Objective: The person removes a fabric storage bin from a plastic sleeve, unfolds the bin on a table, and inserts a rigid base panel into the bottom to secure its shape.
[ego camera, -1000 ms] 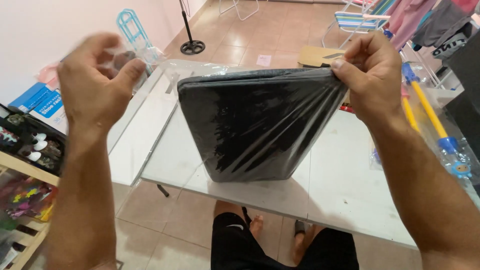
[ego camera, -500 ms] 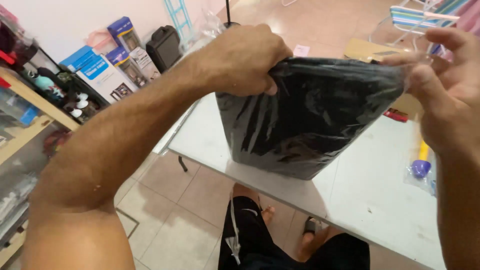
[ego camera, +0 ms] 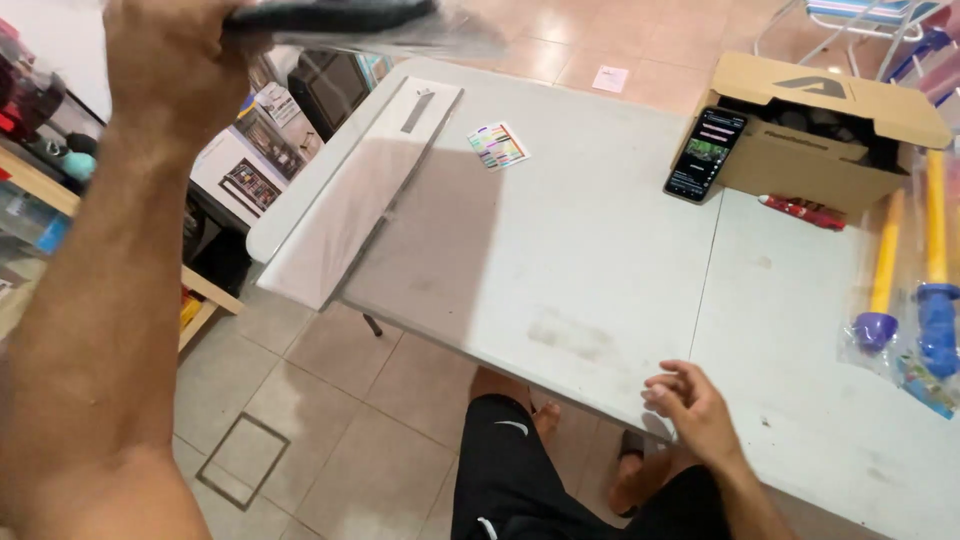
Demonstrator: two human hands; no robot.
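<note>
Here, left hand point(ego camera: 165, 60): raised at 11 o'clock, closed around the dark flat item in clear plastic wrap point(ego camera: 350, 20).
Right hand point(ego camera: 690, 405): at 5 o'clock, fingers loose and open, holding nothing, over the near edge of the white table point(ego camera: 560, 250).
Cardboard box point(ego camera: 820, 125): at 2 o'clock, lid open, dark things inside, unclear which.
Phone point(ego camera: 705, 155): leaning against the box.
</note>
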